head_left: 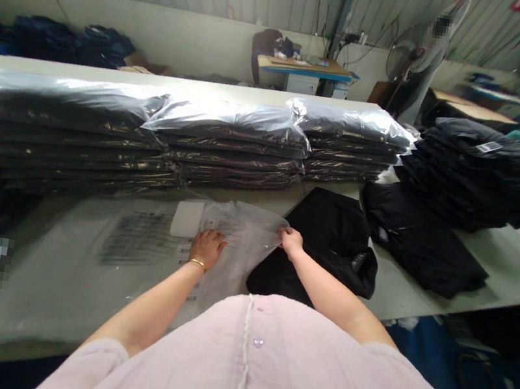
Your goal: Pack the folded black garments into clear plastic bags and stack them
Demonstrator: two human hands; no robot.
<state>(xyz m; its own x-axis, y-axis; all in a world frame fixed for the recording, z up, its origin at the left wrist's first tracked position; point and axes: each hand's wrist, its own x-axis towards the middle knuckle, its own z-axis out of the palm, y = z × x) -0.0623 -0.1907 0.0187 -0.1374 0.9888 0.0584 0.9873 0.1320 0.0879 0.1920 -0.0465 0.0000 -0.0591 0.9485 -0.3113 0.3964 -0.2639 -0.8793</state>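
Note:
A clear plastic bag [246, 238] lies on the table in front of me, over other flat clear bags with printed text. My right hand [290, 240] pinches its right edge and lifts it a little. On the bag's left part rests my left hand [207, 248], palm down with the fingers bent slightly and a gold bangle at the wrist. A white rectangular card [187, 218] shows just beyond my left hand. Folded black fabric [328, 231] lies right beside the bag, partly under my right forearm.
Stacks of bagged dark garments [233, 144] line the table's far side. At the right are a tall pile of black garments [481, 170] and another folded one [420, 240]. A fan [404, 56] stands behind the table.

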